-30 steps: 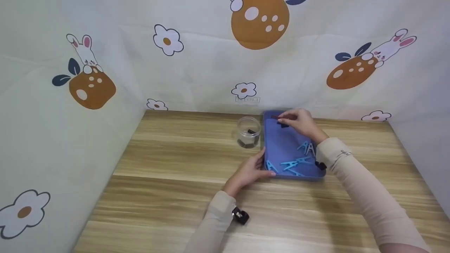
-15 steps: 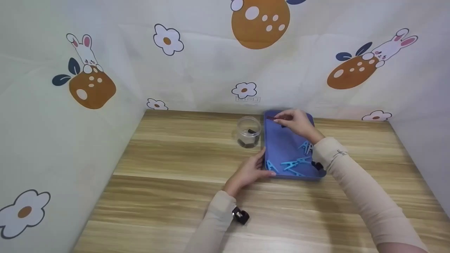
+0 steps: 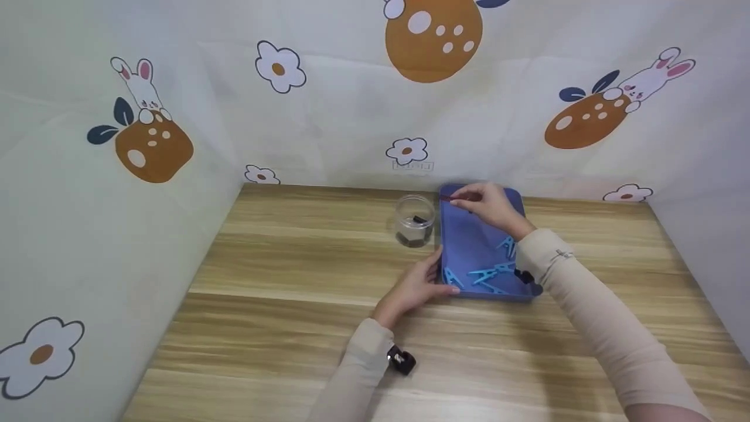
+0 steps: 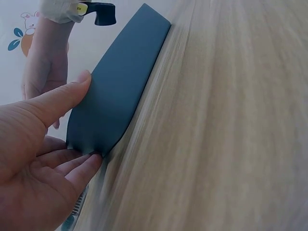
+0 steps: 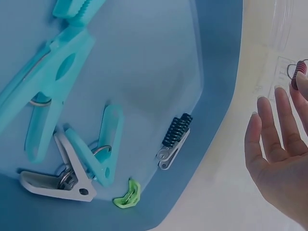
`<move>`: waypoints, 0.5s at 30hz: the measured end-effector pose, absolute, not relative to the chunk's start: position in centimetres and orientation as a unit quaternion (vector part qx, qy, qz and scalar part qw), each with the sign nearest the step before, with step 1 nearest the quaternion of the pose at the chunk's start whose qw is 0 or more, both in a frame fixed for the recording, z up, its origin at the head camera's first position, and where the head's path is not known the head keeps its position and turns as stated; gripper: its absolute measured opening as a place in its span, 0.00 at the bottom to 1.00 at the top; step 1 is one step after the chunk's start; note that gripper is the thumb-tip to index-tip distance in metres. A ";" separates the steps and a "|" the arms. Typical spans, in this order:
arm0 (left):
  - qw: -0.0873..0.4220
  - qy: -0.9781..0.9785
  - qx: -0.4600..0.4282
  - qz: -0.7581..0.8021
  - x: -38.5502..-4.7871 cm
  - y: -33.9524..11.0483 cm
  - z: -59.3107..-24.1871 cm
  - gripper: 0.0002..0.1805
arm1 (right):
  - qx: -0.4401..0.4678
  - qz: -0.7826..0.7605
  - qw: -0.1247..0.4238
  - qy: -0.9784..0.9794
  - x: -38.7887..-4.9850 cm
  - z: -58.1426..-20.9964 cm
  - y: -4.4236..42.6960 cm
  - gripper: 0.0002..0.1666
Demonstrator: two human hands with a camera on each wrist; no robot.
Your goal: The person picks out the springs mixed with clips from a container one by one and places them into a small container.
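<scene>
From where I stand, the blue tray point(image 3: 476, 246) is the thing to steer by. The person's left hand point(image 3: 417, 285) grips its near left corner, thumb over the rim and fingers against the side. Above the tray's far left part, the right hand point(image 3: 491, 205) pinches a dark red coiled piece point(image 5: 300, 69) with wire showing. Inside the tray lie light-blue clips point(image 3: 483, 275), a grey clip point(image 5: 72, 193), a black coil point(image 5: 177, 130) on grey metal and a small green piece point(image 5: 128, 196). Just left of the tray stands a clear jar point(image 3: 414, 211) with dark pieces in it. The cloth point(image 3: 328, 117) behind the tray carries faint boxed lettering point(image 3: 413, 166) I can't make out, and a yellow label point(image 4: 82, 8) at the right wrist is too small to read.
</scene>
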State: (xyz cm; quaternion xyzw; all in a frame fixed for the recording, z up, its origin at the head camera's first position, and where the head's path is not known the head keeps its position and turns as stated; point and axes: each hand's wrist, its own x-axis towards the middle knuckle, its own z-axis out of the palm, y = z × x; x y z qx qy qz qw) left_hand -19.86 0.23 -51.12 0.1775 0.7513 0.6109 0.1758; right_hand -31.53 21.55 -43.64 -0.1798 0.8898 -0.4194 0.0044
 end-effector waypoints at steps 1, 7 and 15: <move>0.175 0.750 0.179 0.612 -19.9 0.2 -51.1 0.55 | -0.182 -0.421 0.004 0.889 -31.5 -43.6 21.5 0.12; 0.173 0.746 0.183 0.616 -20.0 0.3 -51.3 0.55 | -0.195 -0.424 -0.004 0.884 -31.5 -43.6 21.0 0.11; 0.176 0.744 0.182 0.618 -19.9 0.3 -51.2 0.54 | -0.198 -0.432 -0.004 0.880 -31.4 -43.8 20.5 0.12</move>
